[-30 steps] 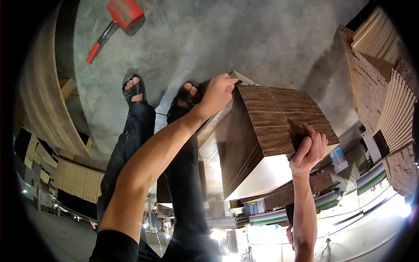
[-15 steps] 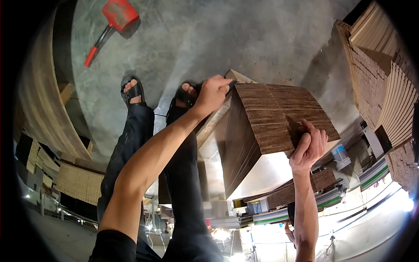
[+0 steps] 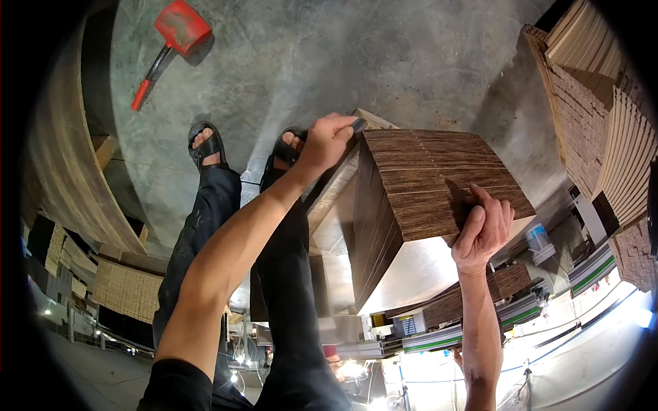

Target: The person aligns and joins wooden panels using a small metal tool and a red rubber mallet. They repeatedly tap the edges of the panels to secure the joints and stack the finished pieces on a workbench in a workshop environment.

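Note:
My left hand (image 3: 325, 145) is closed around a small dark flat-ended tool (image 3: 358, 125), whose tip shows past the thumb and forefinger. The tool's tip is at the far left corner of a stack of dark brown wood-grain panels (image 3: 439, 168); I cannot tell whether it touches. The rest of the tool is hidden in the fist. On the stack's near right edge lies my right hand (image 3: 483, 229), its fingers bent over the top panel and casting a shadow there. Whether its thumb grips beneath the edge is hidden.
A red-headed mallet (image 3: 182, 29) lies on the concrete floor (image 3: 308, 55) at the far left. Piles of cut boards (image 3: 576, 123) stand at the right, a long wood-grain panel (image 3: 75, 151) at the left. My sandalled feet are beside the stack. Near the right is a pale bucket (image 3: 540, 243).
My left hand has shifted slightly left and nearer, with more of the dark tool showing. The right hand stays at the same edge of the stack.

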Available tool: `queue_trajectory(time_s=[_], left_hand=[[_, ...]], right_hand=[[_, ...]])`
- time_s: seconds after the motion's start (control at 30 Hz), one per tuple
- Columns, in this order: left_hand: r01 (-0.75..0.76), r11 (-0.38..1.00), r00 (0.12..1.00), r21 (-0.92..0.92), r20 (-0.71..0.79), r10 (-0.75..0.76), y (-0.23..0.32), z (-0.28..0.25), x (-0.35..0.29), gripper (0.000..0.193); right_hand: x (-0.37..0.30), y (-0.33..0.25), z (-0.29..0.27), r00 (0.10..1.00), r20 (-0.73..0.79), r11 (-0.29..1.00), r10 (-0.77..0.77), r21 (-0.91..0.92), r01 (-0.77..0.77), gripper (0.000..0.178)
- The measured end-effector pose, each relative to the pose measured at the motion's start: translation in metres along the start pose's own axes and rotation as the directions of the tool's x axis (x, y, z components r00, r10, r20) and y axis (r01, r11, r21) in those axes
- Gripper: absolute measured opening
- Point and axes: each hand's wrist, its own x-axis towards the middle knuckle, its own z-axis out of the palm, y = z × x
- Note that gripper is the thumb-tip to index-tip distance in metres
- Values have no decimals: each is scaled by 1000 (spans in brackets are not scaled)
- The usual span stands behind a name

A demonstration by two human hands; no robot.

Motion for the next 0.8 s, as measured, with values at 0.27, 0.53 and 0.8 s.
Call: queue_trajectory(time_s=[0.27, 0.53, 0.8], left_hand=[[-61, 998, 988, -33, 137, 65, 71, 4, -26, 24], [-105, 984, 991, 146, -69, 116, 29, 10, 2, 21], [-146, 980, 971, -139, 171, 169, 154, -7, -78, 23]], right_hand=[[-5, 4, 2, 1000, -14, 1000, 9, -20, -9, 30], [3, 1, 1, 1000, -13, 1000, -23, -14, 23, 28], [-2, 1, -3, 1000, 5, 1000, 5, -16, -5, 26]])
